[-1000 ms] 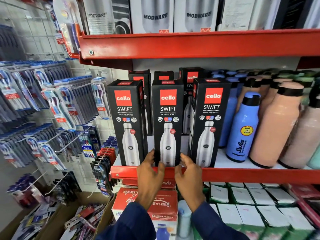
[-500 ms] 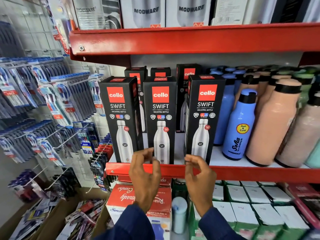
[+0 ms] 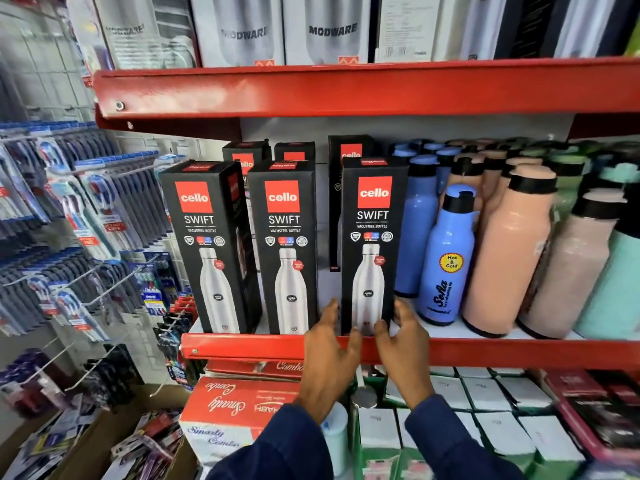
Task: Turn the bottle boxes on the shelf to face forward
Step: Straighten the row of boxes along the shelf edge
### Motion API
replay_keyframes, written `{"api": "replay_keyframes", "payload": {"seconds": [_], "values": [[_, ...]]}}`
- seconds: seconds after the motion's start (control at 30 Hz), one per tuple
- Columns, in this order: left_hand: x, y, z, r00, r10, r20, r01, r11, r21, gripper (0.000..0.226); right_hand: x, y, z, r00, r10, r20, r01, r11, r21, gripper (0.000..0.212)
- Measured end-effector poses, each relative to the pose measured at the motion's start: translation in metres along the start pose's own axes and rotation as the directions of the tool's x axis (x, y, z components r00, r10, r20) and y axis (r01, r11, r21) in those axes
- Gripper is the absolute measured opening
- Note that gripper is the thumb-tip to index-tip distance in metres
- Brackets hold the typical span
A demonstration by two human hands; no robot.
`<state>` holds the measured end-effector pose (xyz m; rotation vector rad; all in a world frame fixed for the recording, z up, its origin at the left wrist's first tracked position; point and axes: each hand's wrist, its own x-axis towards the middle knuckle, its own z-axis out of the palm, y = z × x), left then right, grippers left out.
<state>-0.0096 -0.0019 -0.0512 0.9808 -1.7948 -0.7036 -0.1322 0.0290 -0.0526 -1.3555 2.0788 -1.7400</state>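
Both hands reach up to the foot of the right-hand box (image 3: 373,244) in the front row of three black Cello Swift bottle boxes. The left hand (image 3: 327,355) has its fingers along the box's lower left edge and its thumb up at the bottom of the front face; the right hand (image 3: 403,344) mirrors it, fingers by the lower right edge and thumb on the front face. The hands bracket the box from either side with fingers spread, but whether they actually press it firmly cannot be told. Dark blue sleeves (image 3: 298,448) cover both forearms. The box stands upright at the front lip of the red shelf (image 3: 519,351), its printed front facing out. To its left, the middle box (image 3: 284,247) also faces out, and the left box (image 3: 207,247) stands slightly turned, its right side panel showing. More black boxes (image 3: 349,150) stand in a second row behind. Just right of the held box are blue bottles (image 3: 446,258) and peach bottles (image 3: 509,251). Toothbrush packs (image 3: 76,209) hang on pegs at far left, and white Modware boxes (image 3: 329,29) sit on the shelf above.
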Motion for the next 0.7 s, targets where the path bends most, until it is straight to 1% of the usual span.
{"api": "replay_keyframes", "payload": {"seconds": [0.13, 0.37, 0.53, 0.63, 0.7], "values": [[0.002, 0.001, 0.002, 0.999, -0.047, -0.018, 0.047, 0.999, 0.006, 0.055, 0.001, 0.003, -0.003, 0.999, 0.015, 0.036, -0.015, 1.0, -0.003, 0.045], [-0.002, 0.001, -0.003, 0.991, -0.123, -0.057, 0.123, 0.992, 0.005, 0.055, -0.005, 0.006, -0.004, 0.996, 0.016, 0.091, -0.019, 1.0, 0.023, 0.048], [-0.006, 0.003, -0.004, 0.992, -0.106, -0.062, 0.108, 0.994, 0.034, 0.055, -0.006, 0.009, -0.004, 0.995, 0.018, 0.103, -0.021, 0.999, 0.026, 0.049], [-0.006, 0.005, -0.008, 0.994, -0.099, -0.038, 0.101, 0.994, 0.043, 0.055, -0.006, 0.009, -0.003, 0.993, 0.032, 0.114, -0.037, 0.998, 0.042, 0.049], [-0.006, 0.011, -0.013, 0.996, -0.061, -0.072, 0.065, 0.996, 0.058, 0.053, -0.006, 0.006, -0.007, 0.996, 0.039, 0.076, -0.045, 0.996, 0.081, 0.051]]}}
